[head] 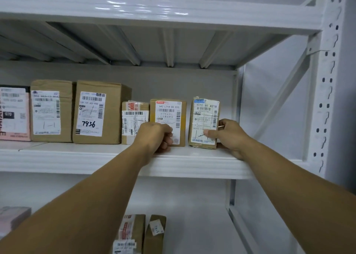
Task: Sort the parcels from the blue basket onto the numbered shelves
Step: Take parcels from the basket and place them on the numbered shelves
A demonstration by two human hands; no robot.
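Two bare hands are working at small parcels on the white metal shelf [77, 157].

The right hand [229, 136] is gripping the small brown taped parcel with a white label [204, 117], with the thumb lying on the label and the other fingers hidden behind. This parcel is standing upright at the right end of the row. The left hand [156, 136] is curling into a fist before the lower left corner of the brown cardboard parcel [169, 111] just beside it; I cannot tell if it is holding this parcel or only touching it. It is also covering part of a smaller taped brown box [134, 115]. Further left, a pink parcel [13, 115] is being cut off by the frame edge. Below, the left forearm is partly hiding two more brown parcels [133, 232].
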